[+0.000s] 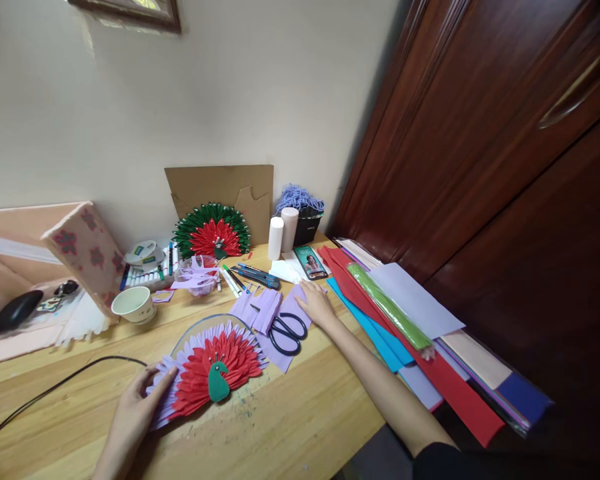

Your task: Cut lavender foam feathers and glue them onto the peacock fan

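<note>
My left hand point(137, 407) rests on the left edge of a paper peacock point(213, 370) with a red and lilac fan tail and a green body, lying on the wooden table point(290, 427). Its fingers lie fairly flat against the lilac feathers. My right hand point(316, 303) reaches forward, palm down and fingers spread, onto lilac paper pieces point(265, 310). Black-handled scissors point(286, 332) lie on that lilac paper just left of the right hand.
A finished green and red peacock point(213, 232) leans on cardboard at the wall. Around it are markers point(245, 275), a paper cup point(133, 304), two white rolls point(283, 232), a phone point(311, 262) and a black cable point(55, 387). Coloured paper sheets point(430, 347) cover the right side.
</note>
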The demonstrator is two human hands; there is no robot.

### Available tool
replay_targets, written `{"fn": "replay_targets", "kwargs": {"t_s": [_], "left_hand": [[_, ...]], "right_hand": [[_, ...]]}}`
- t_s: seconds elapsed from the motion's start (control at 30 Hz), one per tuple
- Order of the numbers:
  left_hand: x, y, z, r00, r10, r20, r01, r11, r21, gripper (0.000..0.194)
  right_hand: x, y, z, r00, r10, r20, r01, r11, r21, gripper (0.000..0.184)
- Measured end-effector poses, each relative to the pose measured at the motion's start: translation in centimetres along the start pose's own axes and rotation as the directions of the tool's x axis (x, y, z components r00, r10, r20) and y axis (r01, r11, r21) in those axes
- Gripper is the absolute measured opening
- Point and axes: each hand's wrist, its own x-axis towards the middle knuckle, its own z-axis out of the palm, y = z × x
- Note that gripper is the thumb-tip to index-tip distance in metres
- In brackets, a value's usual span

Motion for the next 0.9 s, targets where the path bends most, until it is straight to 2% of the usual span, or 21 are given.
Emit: {"fn": "replay_targets", "kwargs": {"t_s": [0.2,0.47,0.73,0.9], "left_hand": [[-0.1,0.6,0.0,0.999,-0.047,-0.012,0.047,0.999,-0.006,0.063],[-0.1,0.8,0.1,0.999,-0.053,0.004,0.053,0.999,-0.011,0.054],[-0.3,1.5,0.1,0.995,-0.098,-0.027,0.099,0.993,0.070,0.065],[-0.2,1.4,0.1,0.990,-0.141,0.000,0.140,0.986,0.092,0.073]], "right_hand": [[0.0,0.0,0.0,1.000,0.003,-0.002,-0.003,1.000,-0.003,0.048],[-0.1,0.0,0.0,1.000,0.011,-0.003,-0.011,1.000,-0.007,0.049],[-0.1,0.2,0.2,1.000,0.007,-0.009,-0.007,1.000,-0.001,0.049],[-0.1,0.3,0.3,1.000,0.002,-0.017,-0.002,1.000,0.009,0.049]]}}
